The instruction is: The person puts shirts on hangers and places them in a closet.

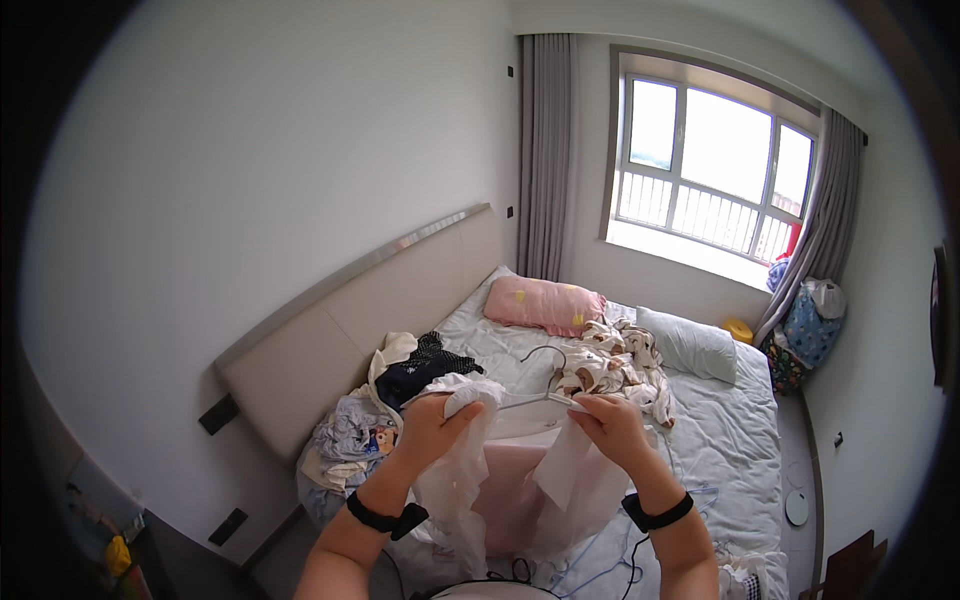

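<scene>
Above the bed I hold up a sheer white garment with a pale pink inner part, spread between both hands. My left hand is closed on the white fabric at one upper edge. On the other upper edge, my right hand pinches the cloth close to a hanger. This hanger has a grey curved hook that points up and left, and its bar runs between my hands at the garment's top. Fabric hides the hanger's ends, so I cannot tell whether my fingers also grip it.
Crumpled white-and-brown cloth lies beyond my right hand, near a pink pillow and a pale pillow. Dark dotted clothing and a clothes pile lie left by the headboard. Blue wire-like hangers are below right.
</scene>
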Available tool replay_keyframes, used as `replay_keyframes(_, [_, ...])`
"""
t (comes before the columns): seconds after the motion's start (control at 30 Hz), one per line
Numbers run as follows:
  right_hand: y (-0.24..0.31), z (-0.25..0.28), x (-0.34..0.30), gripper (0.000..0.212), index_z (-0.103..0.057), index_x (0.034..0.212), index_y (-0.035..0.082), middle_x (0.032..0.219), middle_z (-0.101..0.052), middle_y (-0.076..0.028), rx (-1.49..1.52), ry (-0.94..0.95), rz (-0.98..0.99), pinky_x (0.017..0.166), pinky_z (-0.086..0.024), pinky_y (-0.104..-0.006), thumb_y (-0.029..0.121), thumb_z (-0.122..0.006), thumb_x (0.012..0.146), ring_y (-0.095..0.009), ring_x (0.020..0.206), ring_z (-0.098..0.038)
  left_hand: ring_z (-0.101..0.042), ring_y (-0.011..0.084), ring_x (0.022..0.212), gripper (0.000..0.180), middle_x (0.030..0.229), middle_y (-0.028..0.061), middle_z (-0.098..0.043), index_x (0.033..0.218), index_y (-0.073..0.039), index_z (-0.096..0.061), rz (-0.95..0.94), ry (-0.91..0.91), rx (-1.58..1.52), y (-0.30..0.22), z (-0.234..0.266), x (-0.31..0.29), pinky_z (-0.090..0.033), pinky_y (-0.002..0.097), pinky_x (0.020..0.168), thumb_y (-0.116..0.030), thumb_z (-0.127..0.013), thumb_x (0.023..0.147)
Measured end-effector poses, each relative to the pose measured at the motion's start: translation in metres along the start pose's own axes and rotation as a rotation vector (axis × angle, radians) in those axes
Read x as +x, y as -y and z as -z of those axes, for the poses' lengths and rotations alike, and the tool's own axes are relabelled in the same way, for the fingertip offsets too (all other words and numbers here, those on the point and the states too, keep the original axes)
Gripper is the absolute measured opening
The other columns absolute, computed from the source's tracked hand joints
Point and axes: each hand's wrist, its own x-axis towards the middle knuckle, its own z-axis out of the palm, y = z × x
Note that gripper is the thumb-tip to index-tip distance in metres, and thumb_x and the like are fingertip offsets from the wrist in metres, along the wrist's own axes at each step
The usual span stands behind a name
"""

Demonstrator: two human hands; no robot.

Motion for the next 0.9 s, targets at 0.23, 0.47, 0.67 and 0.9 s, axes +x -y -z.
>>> replay_keyframes(0.23, [-0.003,0.013,-0.007,0.016,-0.066,0.093,0.014,0.069,-0.058,-0.005,-0.227,0.050,0.075,0.053,-0.045,-0.0340,0.020,-0.063,0.079,-0.024,0.059,-0.057,-0.043,0.0057,0.050,0.026,0.056,-0.0039,-0.050,0.069,-0.002,-0.059,0.325,-0.201,-0.385,0.037,0.010,0.016,-0.035,0.0229,0.047,-0.021,-0.059,0.087])
replay_keyframes(0.47, [-0.007,0.036,0.002,0.024,-0.066,0.100,0.017,0.069,-0.059,-0.005,-0.339,-0.160,-0.109,0.057,-0.046,-0.0342,0.013,-0.062,0.076,-0.024,0.063,-0.058,-0.040,0.0015,0.057,0.025,0.062,-0.0054,-0.049,0.078,0.000,-0.059,0.206,-0.229,-0.384,-0.009,0.008,0.013,-0.034,0.0202,0.048,-0.022,-0.057,0.089])
replay_keyframes(0.67, [0.004,0.034,0.012,0.024,-0.066,0.098,0.010,0.072,-0.061,-0.009,-0.155,-0.283,-0.131,0.057,-0.045,-0.0311,0.008,-0.063,0.075,-0.025,0.062,-0.059,-0.058,0.0125,0.082,0.023,0.092,0.0084,-0.061,0.104,-0.001,-0.061,-0.063,0.190,-0.495,-0.028,-0.042,-0.017,-0.047,0.0242,0.065,-0.017,-0.056,0.087])
replay_keyframes(0.9, [-0.015,0.080,-0.001,0.020,-0.066,0.092,0.001,0.060,-0.052,-0.005,-0.045,-0.418,-0.225,0.051,-0.036,-0.0220,0.003,-0.066,0.072,-0.007,0.054,-0.044,-0.057,0.0152,0.082,0.024,0.091,0.0072,-0.061,0.099,-0.005,-0.062,0.043,-0.255,-0.236,0.024,-0.005,-0.008,-0.047,0.0273,0.066,-0.009,-0.067,0.075])
